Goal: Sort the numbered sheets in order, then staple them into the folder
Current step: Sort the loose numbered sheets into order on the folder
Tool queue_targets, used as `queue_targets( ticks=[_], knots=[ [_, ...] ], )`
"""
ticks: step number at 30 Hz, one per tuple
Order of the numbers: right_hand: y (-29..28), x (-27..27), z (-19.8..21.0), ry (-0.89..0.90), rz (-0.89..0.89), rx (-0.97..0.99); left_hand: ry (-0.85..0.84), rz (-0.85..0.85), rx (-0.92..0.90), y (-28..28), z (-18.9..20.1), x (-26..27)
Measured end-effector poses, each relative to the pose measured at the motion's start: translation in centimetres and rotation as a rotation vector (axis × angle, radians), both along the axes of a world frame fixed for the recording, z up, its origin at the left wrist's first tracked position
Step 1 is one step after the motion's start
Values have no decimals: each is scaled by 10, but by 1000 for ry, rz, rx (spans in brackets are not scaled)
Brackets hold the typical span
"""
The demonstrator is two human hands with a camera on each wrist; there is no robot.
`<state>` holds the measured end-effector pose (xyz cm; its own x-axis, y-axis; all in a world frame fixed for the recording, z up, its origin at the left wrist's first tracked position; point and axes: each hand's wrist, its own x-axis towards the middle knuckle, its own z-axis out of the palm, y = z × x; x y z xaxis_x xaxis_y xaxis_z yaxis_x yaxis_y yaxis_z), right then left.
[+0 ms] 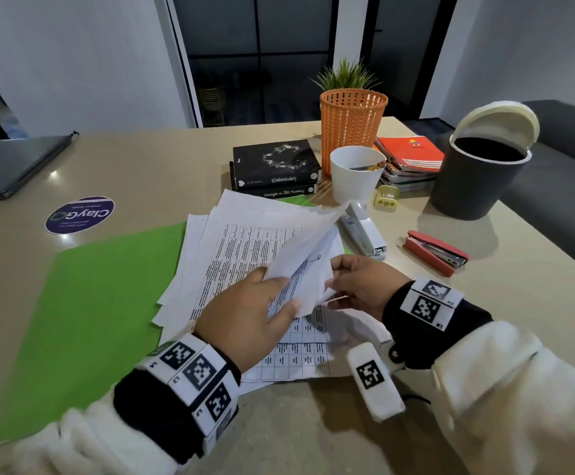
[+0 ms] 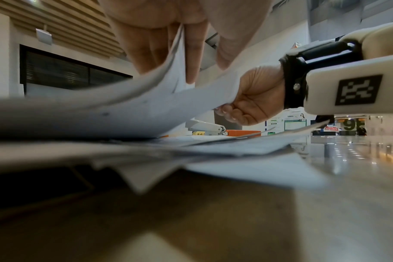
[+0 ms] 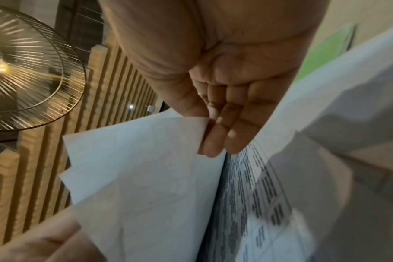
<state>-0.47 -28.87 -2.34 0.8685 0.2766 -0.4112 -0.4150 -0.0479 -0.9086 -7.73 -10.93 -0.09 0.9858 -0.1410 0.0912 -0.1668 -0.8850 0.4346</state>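
A loose pile of printed sheets lies on the open green folder in the middle of the table. My left hand holds lifted sheets near their lower edge, thumb on top; one bears a handwritten number. My right hand pinches the corner of those sheets between thumb and fingers. In the left wrist view the lifted sheets curve up from the pile, with my right hand at their far edge. A white stapler and a red stapler lie to the right.
Behind the pile stand two black books, a white cup, an orange mesh basket, spiral notebooks and a dark bin. A yellow sharpener sits by the cup. A closed laptop and a round sticker lie at the left.
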Motion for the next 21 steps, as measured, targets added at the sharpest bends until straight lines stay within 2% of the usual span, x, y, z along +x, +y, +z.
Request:
queue_targets(
  ticks=[7, 15, 17, 19, 21],
  knots=[
    [3, -9, -10, 66, -73, 138, 191, 1, 68, -2, 3, -1],
    [-2, -9, -16, 30, -69, 114, 192, -63, -40, 3, -6, 4],
    [-7, -9, -16, 20, -87, 65, 154, -90, 7, 3, -5, 4],
    [-14, -9, -19, 11, -120, -7, 45, -102, 51, 3, -7, 4],
    [-19, -9, -24, -4, -137, -69, -66, -60, 14, 3, -7, 5]
  ],
)
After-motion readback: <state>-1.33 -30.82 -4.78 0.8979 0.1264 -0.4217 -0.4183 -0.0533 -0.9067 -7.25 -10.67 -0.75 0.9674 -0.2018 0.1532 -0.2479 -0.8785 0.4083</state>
